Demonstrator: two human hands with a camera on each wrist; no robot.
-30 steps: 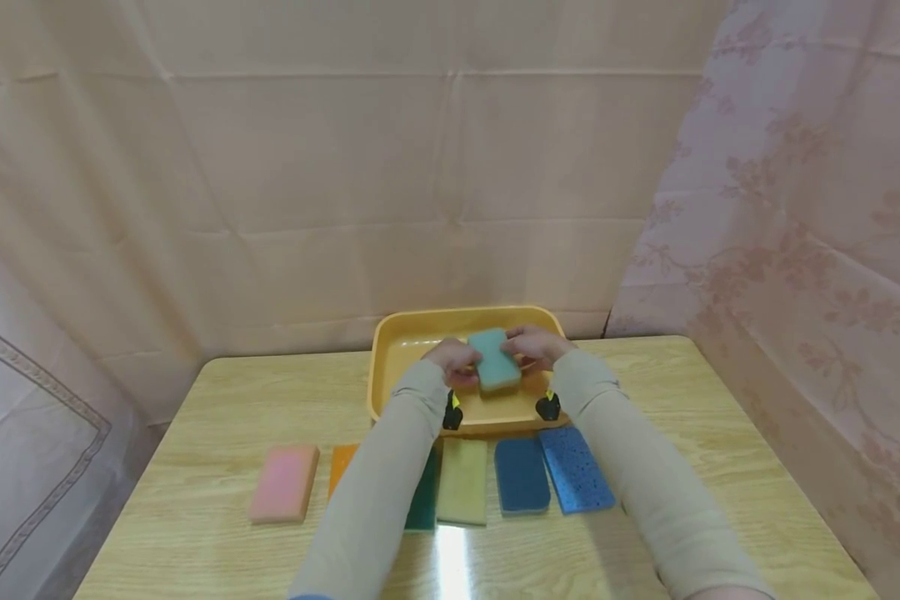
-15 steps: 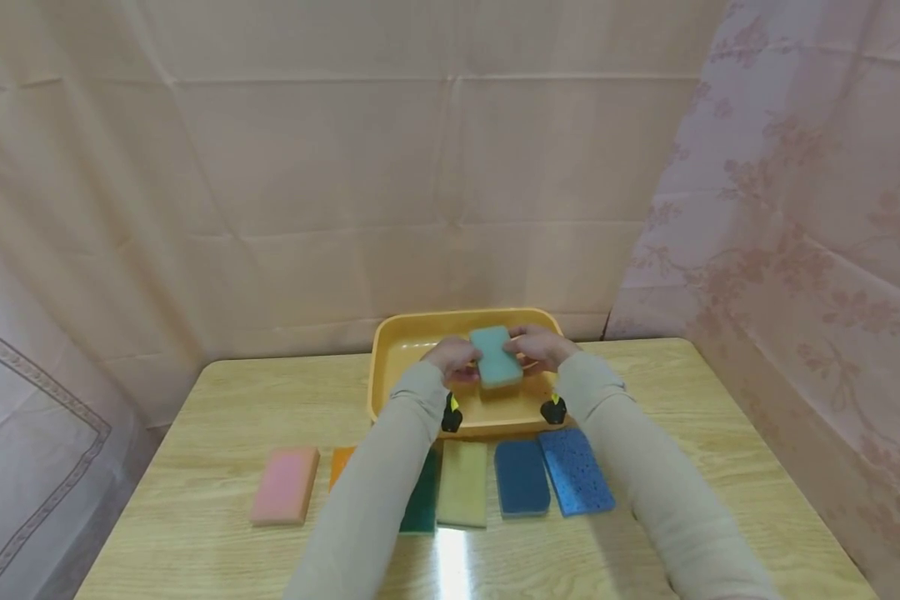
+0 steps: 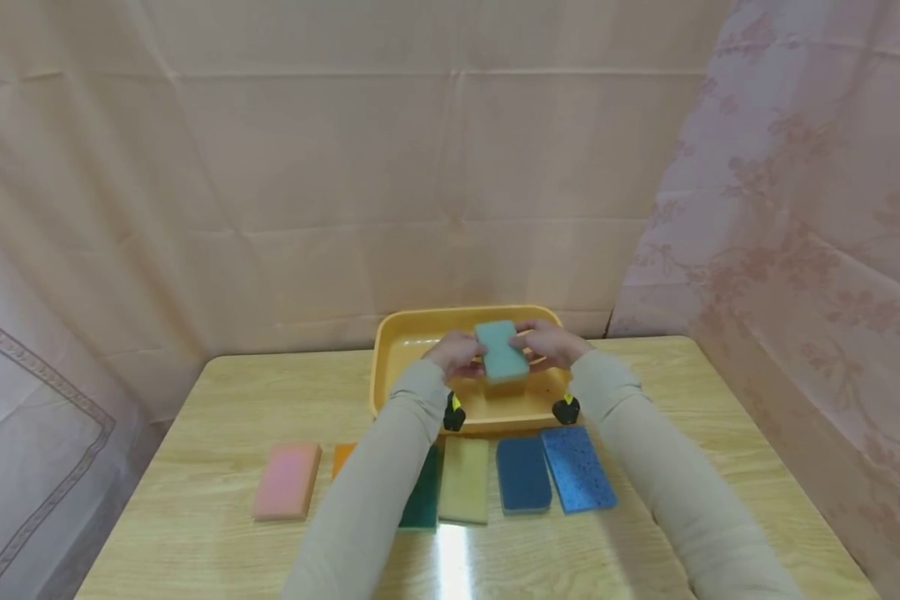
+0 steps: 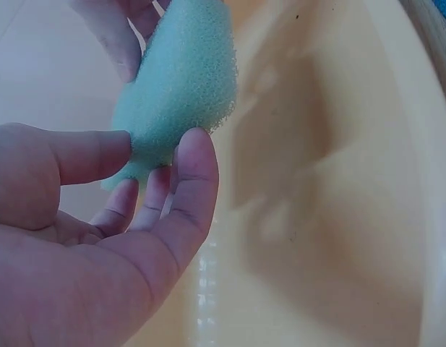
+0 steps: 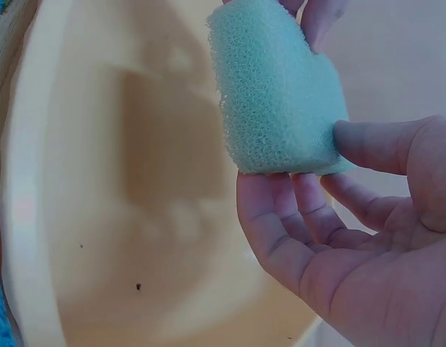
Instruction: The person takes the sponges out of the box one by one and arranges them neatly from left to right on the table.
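A light green sponge [image 3: 502, 352] is held up over the yellow basin [image 3: 390, 367] between both hands. My left hand [image 3: 457, 353] pinches its left edge, thumb on one face and fingertips beneath, as the left wrist view shows. From the other side my right hand [image 3: 549, 345] grips it the same way, with the thumb [image 5: 374, 144] on the near face of the sponge [image 5: 273, 87] and fingers along its edge. In both wrist views the sponge's shadow falls on the basin floor [image 4: 309, 238]. Small dark specks dot that floor.
In front of the basin lies a row of sponges: pink [image 3: 287, 482], orange [image 3: 342, 457], dark green [image 3: 422, 500], pale yellow [image 3: 464, 481], dark blue [image 3: 523, 475] and speckled blue [image 3: 578, 469]. My left sleeve covers part of the row. A beige curtain [image 3: 307, 167] hangs behind the table.
The sponge has shifted slightly right and up in the head view, still held by both hands. The right hand has moved a little to the right; the row of sponges is unchanged.
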